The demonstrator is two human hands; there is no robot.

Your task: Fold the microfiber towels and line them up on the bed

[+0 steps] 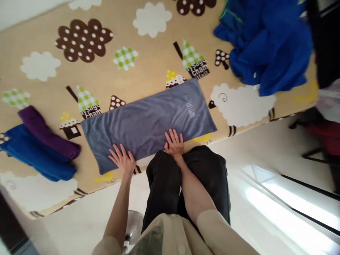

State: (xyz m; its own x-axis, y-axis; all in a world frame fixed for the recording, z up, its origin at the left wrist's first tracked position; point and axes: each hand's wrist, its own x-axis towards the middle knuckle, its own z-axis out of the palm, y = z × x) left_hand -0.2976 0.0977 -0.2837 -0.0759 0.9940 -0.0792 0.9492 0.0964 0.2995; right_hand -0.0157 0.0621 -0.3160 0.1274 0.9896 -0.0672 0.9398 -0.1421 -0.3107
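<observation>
A grey-blue towel [148,122] lies spread in a long strip across the patterned cloth, with small pale lettering near its right end and a white tag on its far edge. Both hands rest on its near edge. My left hand [124,160] lies flat with fingers spread, toward the towel's left part. To the right of it, my right hand [174,143] also lies flat, fingers apart, close to the middle of the near edge. Neither hand grasps anything. Slight wrinkles run across the towel's surface.
Left of the towel lie a rolled or folded purple cloth [49,132] and a folded blue cloth [37,154]. A heap of blue cloths [273,46] sits at the far right of the beige patterned cover [106,79]. A dark red item [328,138] stands beyond the right edge.
</observation>
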